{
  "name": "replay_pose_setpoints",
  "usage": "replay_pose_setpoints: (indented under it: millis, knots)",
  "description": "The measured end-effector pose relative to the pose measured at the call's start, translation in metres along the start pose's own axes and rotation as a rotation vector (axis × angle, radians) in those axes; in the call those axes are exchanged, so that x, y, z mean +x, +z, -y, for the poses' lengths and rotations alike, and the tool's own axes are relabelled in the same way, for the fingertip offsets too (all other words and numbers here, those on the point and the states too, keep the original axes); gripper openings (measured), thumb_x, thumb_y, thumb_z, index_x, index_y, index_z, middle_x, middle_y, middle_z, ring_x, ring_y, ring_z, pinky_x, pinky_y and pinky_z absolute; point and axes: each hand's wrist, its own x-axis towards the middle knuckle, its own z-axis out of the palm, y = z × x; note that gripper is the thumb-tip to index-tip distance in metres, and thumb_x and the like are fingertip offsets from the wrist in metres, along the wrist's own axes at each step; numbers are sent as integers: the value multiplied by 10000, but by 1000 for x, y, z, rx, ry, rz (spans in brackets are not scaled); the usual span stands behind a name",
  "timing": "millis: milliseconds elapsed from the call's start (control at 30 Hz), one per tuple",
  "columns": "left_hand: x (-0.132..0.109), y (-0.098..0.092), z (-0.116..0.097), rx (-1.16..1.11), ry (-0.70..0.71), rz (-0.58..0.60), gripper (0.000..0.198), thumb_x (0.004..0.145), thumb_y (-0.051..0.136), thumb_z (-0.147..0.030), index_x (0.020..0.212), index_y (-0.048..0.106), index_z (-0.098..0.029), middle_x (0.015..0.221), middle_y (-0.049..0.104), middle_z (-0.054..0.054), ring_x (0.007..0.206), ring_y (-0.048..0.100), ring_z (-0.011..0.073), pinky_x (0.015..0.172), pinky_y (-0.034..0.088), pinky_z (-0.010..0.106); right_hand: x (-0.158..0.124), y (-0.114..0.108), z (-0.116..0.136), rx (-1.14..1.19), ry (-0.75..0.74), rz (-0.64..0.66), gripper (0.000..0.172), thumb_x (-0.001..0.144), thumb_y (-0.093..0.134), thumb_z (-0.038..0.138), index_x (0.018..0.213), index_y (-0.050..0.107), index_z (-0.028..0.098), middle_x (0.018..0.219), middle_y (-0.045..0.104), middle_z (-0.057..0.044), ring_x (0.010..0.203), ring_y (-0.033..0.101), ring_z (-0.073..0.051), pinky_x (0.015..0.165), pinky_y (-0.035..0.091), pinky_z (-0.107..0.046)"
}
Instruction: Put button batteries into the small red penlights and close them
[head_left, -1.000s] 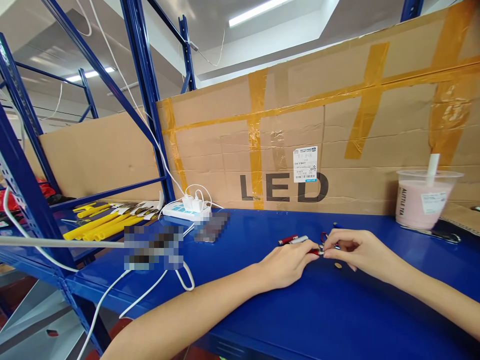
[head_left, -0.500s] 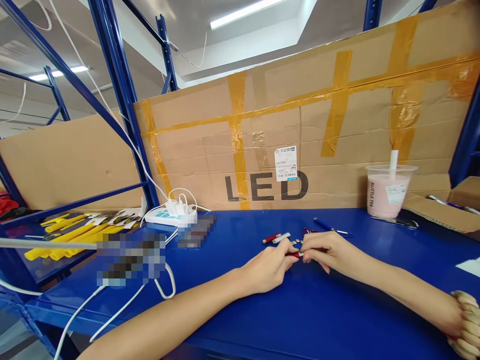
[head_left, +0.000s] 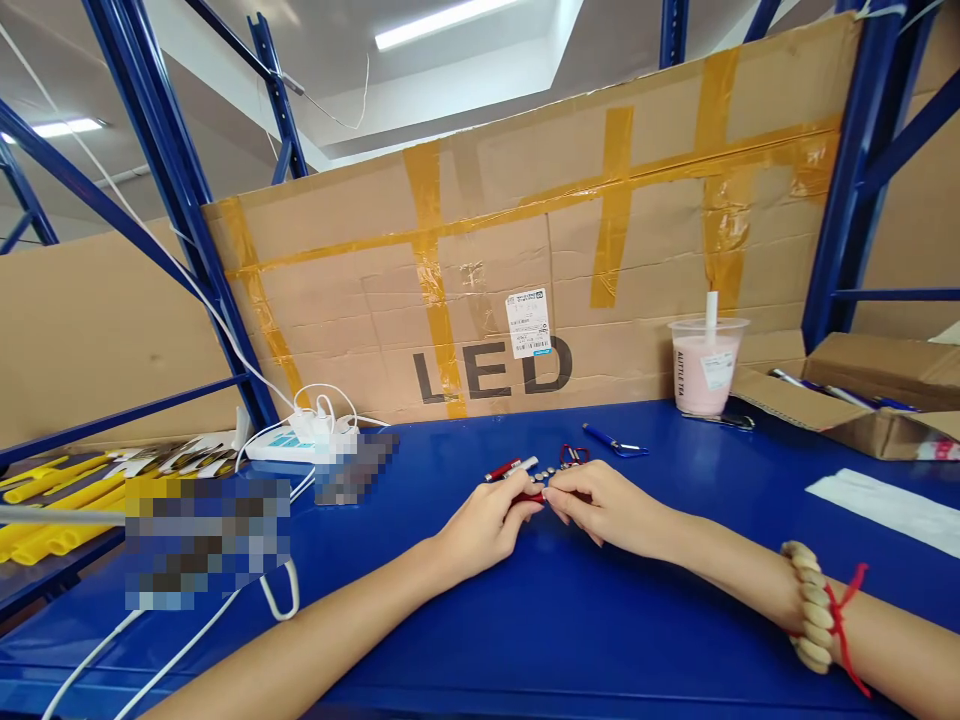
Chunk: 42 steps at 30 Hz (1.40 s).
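A small red tube (head_left: 533, 497), like a mini penlight, is pinched between the thumb and fingers of my left hand (head_left: 480, 530). Closed at the tube's right end are the fingertips of my right hand (head_left: 611, 508); whatever they pinch is hidden. Just beyond the hands lie a red penlight-like tube (head_left: 502, 470) and a silver one (head_left: 528, 464). Several small button cells (head_left: 550, 471) are scattered beside them. A red carabiner clip (head_left: 575, 455) rests behind my right hand, and a blue tube with a clip (head_left: 604, 436) lies farther back.
A cup of pink drink (head_left: 705, 375) stands at the back right, near an open cardboard box (head_left: 862, 430). White paper (head_left: 885, 505) lies on the right. On the left are a power strip (head_left: 285, 447), white cables and yellow tubes (head_left: 67, 515). A cardboard wall (head_left: 337, 320) closes the back.
The view has swung right, so the scene sits farther left and more of the box and paper shows. Both hands stay together at the red tube.
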Motion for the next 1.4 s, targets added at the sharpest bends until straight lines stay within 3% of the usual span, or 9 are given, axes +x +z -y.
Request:
replay_pose_setpoints:
  millis: [267,433,667,767,867,967,1133,1267,1400]
  knots:
    - [1,1,-1,-36,-12,-13,98,898,369,-227,913,455,-183,892,627,26,744,586,125,675,440,221,0,1,-1,42,19,-7,390,885,327,399,589,441,172,443,413,50,345,463,-77,424,344,-189]
    - [4,-1,-5,14,-86,3,91,904,351,-241,933,427,-200,928,631,17,759,593,135,657,436,231,2,-4,2,-46,45,-20,399,907,292,387,632,484,171,543,503,41,371,470,-60,488,361,-195]
    - [7,-1,-13,136,-178,-21,158,916,310,-292,1039,396,-245,824,623,-26,735,608,141,666,436,249,2,-23,7,-348,23,-186,405,920,268,362,664,533,195,662,604,12,597,550,-114,555,332,-218]
    - [7,-2,-14,156,-190,-31,165,917,308,-309,1043,396,-252,855,628,-23,777,615,148,694,436,251,1,-35,4,-535,85,-225,422,914,286,389,658,570,210,770,631,-6,716,584,-144,574,322,-233]
    - [8,-4,-12,170,-210,-42,171,918,301,-317,1039,403,-252,857,630,-23,789,614,150,712,432,255,-1,-44,-2,-681,244,-156,423,894,325,400,643,610,213,829,646,-36,757,603,-187,555,312,-250]
    - [9,-6,-8,186,-220,-47,181,917,301,-316,1049,403,-248,851,628,-21,784,610,152,708,428,259,-3,-46,-8,-730,387,-19,404,873,359,356,607,621,200,759,664,-62,735,616,-220,559,322,-273]
    - [10,-7,-4,190,-215,-30,185,916,302,-318,1046,412,-246,819,626,-22,783,605,154,710,425,258,-3,-37,-12,-669,402,114,428,864,370,357,542,599,193,699,671,-59,687,618,-230,563,335,-293]
    - [11,-6,-3,189,-201,-3,195,913,309,-333,1057,416,-256,800,627,-27,774,608,157,705,425,257,1,-31,-14,-597,393,27,514,882,315,452,533,597,202,645,655,-37,641,607,-194,569,333,-277]
    - [11,-7,-1,191,-198,-16,202,913,308,-342,1058,419,-255,810,629,-24,769,608,156,691,423,250,5,-28,-17,-521,402,-122,467,886,303,458,625,616,230,655,651,3,671,601,-166,548,314,-244]
